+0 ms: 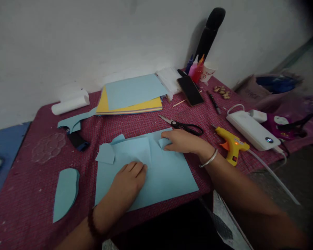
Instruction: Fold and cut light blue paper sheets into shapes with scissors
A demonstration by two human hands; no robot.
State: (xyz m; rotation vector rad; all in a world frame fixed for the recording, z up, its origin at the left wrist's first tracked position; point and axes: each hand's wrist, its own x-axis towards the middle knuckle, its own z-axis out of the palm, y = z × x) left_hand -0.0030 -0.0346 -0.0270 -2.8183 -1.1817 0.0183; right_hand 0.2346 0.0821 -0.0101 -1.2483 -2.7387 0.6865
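Observation:
A large light-blue paper sheet [169,180] lies on the table in front of me. My left hand [131,182] rests palm down on it, fingers laid over a smaller folded blue piece [137,149]. Near the sheet's far edge, my right hand [178,140] pinches a small blue paper piece [163,143] between thumb and fingers. Another small blue cutout [105,153] sits at the sheet's left side. Black-handled scissors [181,125] lie just beyond the right hand, blades pointing left.
To the right are a yellow glue gun [232,144] with its cord and a white power bank [253,130]. Behind lie a stack of coloured paper [133,92] and a phone [190,91]. Curved blue cutouts [66,192] are at left, near a clear plastic piece [49,147].

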